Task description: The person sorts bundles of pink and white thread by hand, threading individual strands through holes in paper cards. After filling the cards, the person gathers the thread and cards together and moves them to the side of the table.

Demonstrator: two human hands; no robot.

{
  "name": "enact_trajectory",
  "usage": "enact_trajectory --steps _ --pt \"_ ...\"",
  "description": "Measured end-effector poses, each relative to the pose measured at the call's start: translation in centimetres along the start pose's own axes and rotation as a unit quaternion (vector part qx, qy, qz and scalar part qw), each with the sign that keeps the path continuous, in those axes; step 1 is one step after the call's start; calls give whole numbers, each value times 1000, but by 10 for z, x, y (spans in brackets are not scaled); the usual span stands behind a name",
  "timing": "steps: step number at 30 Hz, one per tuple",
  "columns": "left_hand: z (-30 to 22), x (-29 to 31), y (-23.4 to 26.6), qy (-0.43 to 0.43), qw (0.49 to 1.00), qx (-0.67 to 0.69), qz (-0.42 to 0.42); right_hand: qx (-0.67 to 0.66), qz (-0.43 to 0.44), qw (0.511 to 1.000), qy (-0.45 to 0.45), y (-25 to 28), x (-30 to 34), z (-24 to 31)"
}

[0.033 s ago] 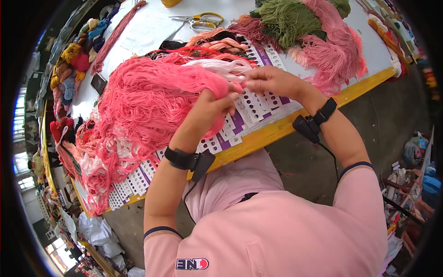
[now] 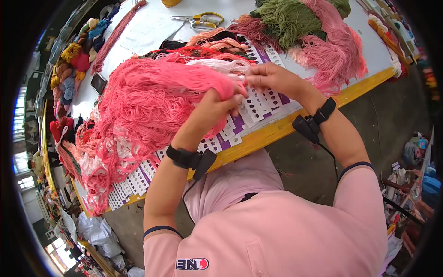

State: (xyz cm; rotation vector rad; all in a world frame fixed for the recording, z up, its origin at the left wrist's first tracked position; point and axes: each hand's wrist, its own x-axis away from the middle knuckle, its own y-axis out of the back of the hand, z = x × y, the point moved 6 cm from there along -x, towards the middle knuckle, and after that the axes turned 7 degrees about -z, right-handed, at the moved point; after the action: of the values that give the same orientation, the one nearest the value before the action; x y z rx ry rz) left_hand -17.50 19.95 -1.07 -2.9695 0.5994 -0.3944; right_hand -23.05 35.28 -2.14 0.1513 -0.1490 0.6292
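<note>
A big loose heap of bright pink thread covers the left part of the table. My left hand is closed around the gathered right end of this pink thread. Close beside it, my right hand has its fingertips pinched together at the tip of the bunch, where a thin pink strand shows between the hands. Just behind them runs a bundle of white thread. Beneath both hands lie white and purple cards with rows of punched holes. What exactly sits between the right fingertips is partly hidden.
Yellow-handled scissors lie at the back on a paper sheet. Green thread and dusty pink thread are heaped at the back right. A yellow edge borders the table. A dark phone-like object lies left.
My left hand has shifted slightly right and up with the pink thread, its wrist turning a little. My right hand stays nearly in place.
</note>
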Motion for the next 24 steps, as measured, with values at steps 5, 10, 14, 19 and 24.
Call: enact_trajectory --steps 5,10,14,19,24 --pt "-2 -11 10 -19 996 -62 -53 116 -37 992 -17 -4 -12 -1" --pt "-23 32 97 86 964 77 -239 314 -45 946 61 -6 -11 12" --pt "-40 83 169 115 941 139 -288 330 -49 941 53 -3 -7 11" --pt "-89 176 356 -20 914 208 -347 339 -50 938 55 -6 -10 13" --pt "-187 205 378 14 787 -208 -581 308 -39 950 22 -15 -17 16"
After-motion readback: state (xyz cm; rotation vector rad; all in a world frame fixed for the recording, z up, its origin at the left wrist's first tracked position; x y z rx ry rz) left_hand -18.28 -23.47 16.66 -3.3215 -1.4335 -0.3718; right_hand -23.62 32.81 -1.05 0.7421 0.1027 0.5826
